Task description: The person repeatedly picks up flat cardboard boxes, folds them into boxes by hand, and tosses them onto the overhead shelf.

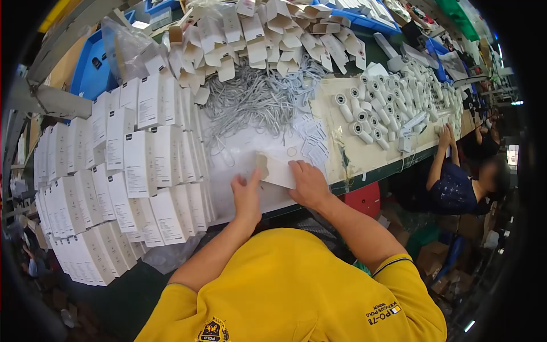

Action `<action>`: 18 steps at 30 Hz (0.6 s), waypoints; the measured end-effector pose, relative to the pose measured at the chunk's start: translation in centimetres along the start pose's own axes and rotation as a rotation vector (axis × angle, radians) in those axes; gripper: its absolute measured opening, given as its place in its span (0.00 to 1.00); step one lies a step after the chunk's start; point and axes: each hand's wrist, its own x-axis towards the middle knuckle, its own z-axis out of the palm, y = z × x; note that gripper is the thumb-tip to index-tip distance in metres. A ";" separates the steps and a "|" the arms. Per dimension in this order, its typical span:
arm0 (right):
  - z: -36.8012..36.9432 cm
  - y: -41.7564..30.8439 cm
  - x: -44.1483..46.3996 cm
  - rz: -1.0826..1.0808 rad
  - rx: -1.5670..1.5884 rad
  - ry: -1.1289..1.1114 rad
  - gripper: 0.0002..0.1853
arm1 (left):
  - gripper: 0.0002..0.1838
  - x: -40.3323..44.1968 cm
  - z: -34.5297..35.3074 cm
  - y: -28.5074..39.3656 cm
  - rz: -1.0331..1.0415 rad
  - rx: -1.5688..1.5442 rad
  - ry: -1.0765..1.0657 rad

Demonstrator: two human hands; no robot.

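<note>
Near the bench's front edge, a small white box [279, 173] lies tilted between my two hands. My right hand [309, 185] grips its right end, fingers on top. My left hand [247, 194] is at the box's left end, thumb and forefinger apart, with a fingertip close to the beige end. Whether that fingertip touches the box I cannot tell. Beyond the box lies a tangled heap of grey cords [250, 102]. Printed white slips [312, 138] are scattered to the right of the cords.
Rows of stacked white boxes [137, 162] fill the left side. Open box sleeves [250, 37] are piled at the back. White cylindrical devices [376, 108] stand and lie at the right. A co-worker [461, 185] sits farther right, beside a red stool [363, 199].
</note>
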 end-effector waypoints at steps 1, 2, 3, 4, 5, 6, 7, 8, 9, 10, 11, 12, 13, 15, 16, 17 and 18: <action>0.2 0.0 -0.2 -0.002 -0.015 0.028 0.39 | 0.34 -0.4 0.3 0.2 -0.113 -0.155 -0.121; 0.4 -0.4 -0.4 -0.005 -0.027 0.055 0.40 | 0.33 -0.9 0.4 0.4 -0.227 -0.308 -0.238; 0.8 -1.1 -0.6 -0.009 -0.036 0.082 0.40 | 0.32 -1.4 0.4 0.5 -0.342 -0.461 -0.351; 1.0 -1.8 -0.8 -0.015 -0.045 0.110 0.41 | 0.31 -1.6 0.2 0.6 -0.454 -0.615 -0.462; 0.9 -2.8 -0.7 -0.019 -0.038 0.114 0.41 | 0.31 -1.3 0.1 0.5 -0.448 -0.611 -0.458; 0.6 -3.8 -0.7 -0.034 -0.092 0.145 0.41 | 0.30 -1.0 0.3 0.6 -0.376 -0.596 -0.445; 0.0 -4.8 -0.9 -0.048 -0.147 0.174 0.41 | 0.29 -0.6 0.5 0.5 -0.306 -0.583 -0.433; -0.7 -5.6 -1.0 -0.060 -0.205 0.204 0.41 | 0.28 -0.2 0.8 0.4 -0.236 -0.569 -0.425; -1.2 -5.8 -1.1 -0.066 -0.265 0.235 0.41 | 0.27 0.2 1.1 0.3 -0.168 -0.554 -0.421; -1.7 -5.6 -1.4 -0.057 -0.269 0.236 0.41 | 0.27 0.5 1.1 -0.2 -0.172 -0.551 -0.430; -2.3 -5.4 -1.7 -0.034 -0.144 0.284 0.41 | 0.29 1.0 0.9 -0.5 -0.180 -0.568 -0.461; -2.9 -4.9 -1.6 -0.018 -0.019 0.335 0.41 | 0.30 1.6 0.6 -0.6 -0.182 -0.588 -0.490; -3.4 -4.3 -1.3 -0.008 0.105 0.386 0.41 | 0.32 2.3 0.5 -0.5 -0.179 -0.610 -0.517; -3.9 -3.5 -0.5 -0.007 0.233 0.432 0.41 | 0.34 2.8 0.7 -0.3 -0.171 -0.636 -0.537; -4.1 -3.1 -0.1 0.085 0.444 0.325 0.42 | 0.32 2.6 0.9 0.0 -0.177 -0.622 -0.517; -4.2 -2.7 0.4 0.177 0.652 0.215 0.42 | 0.29 2.3 1.2 0.7 -0.180 -0.605 -0.500; -4.4 -2.2 1.1 0.265 0.857 0.103 0.42 | 0.27 2.2 1.7 1.5 -0.180 -0.590 -0.484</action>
